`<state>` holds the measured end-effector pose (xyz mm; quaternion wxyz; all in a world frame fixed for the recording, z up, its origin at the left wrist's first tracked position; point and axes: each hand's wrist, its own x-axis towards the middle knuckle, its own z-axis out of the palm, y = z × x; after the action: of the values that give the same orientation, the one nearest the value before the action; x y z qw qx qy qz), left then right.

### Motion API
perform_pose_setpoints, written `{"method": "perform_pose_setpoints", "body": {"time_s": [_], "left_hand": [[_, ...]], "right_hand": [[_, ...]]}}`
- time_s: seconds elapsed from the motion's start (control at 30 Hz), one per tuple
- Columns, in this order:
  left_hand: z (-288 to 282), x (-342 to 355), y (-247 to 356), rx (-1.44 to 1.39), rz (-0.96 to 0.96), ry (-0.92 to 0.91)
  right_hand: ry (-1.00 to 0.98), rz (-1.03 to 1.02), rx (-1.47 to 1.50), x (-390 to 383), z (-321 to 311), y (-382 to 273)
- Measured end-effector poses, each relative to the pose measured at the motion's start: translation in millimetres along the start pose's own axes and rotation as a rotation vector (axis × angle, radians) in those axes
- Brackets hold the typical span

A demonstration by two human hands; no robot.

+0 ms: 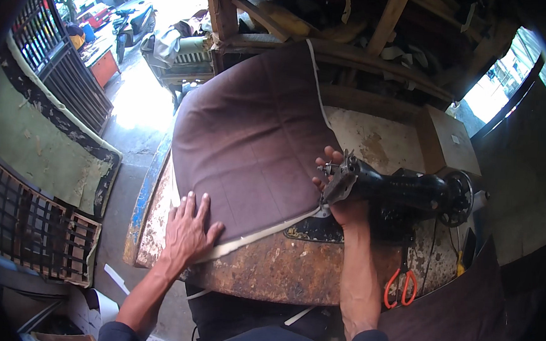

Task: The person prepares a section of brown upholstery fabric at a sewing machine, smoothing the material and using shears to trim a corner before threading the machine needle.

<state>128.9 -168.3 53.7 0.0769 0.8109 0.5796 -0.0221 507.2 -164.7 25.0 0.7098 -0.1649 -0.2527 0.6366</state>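
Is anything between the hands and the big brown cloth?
Nothing visible for the left hand; it rests on the brown cloth. The sewing machine partly hides the right hand, so I can't tell there.

The table [278, 272] (worn, blue-edged) carries brown fabric [243, 137], a black sewing machine [404, 189], scissors [393, 294] and a box [449, 143].
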Motion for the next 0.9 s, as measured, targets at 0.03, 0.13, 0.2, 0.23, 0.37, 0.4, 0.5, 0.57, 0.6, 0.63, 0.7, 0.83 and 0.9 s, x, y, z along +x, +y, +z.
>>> {"method": "perform_pose_setpoints", "body": {"time_s": [0.03,0.13,0.2,0.23,0.37,0.4,0.5,0.57,0.6,0.63,0.7,0.83,0.9], "left_hand": [[-2.2,-29.3,5.3,0.059,0.071,0.049],[-33.4,-84.9,28.7,0.087,0.174,-0.125],[-54.0,-92.5,41.6,0.073,0.182,-0.225],[-65.8,-77.7,50.2,-0.003,0.24,-0.42],[-37.4,-16.1,84.4,-0.263,0.663,0.0],[-25.3,11.0,94.3,-0.362,0.751,0.079],[8.2,65.1,114.8,-0.241,0.912,0.147],[25.7,77.3,124.4,-0.116,0.931,0.115],[30.9,74.3,129.5,-0.131,0.926,0.085],[36.9,66.9,135.3,-0.137,0.932,0.08],[34.6,55.7,142.6,-0.157,0.87,0.09],[35.7,48.6,151.3,-0.166,0.808,0.101],[31.9,48.9,153.0,-0.212,0.776,0.082]], "right_hand": [[0.009,0.004,0.014,2.2,-5.1,-2.7],[-0.101,0.034,0.021,1.6,-14.9,-3.5],[-0.063,0.009,-0.085,4.3,-14.4,0.2],[-0.023,-0.019,-0.206,1.9,-16.2,-1.5],[-0.099,0.006,-0.121,6.5,-9.7,-6.0],[-0.101,0.011,-0.12,7.5,-8.8,-3.3],[-0.092,-0.011,-0.16,10.3,-10.3,-3.4],[-0.067,-0.01,-0.194,11.1,-13.9,-3.1],[-0.08,-0.007,-0.117,9.7,-15.9,-4.4],[-0.073,-0.019,-0.118,10.0,-18.3,-8.4],[-0.083,0.039,-0.06,7.7,-18.7,-5.3],[-0.171,0.01,-0.026,12.7,-33.8,0.6],[-0.174,0.033,-0.009,17.9,-39.2,1.7]]}}
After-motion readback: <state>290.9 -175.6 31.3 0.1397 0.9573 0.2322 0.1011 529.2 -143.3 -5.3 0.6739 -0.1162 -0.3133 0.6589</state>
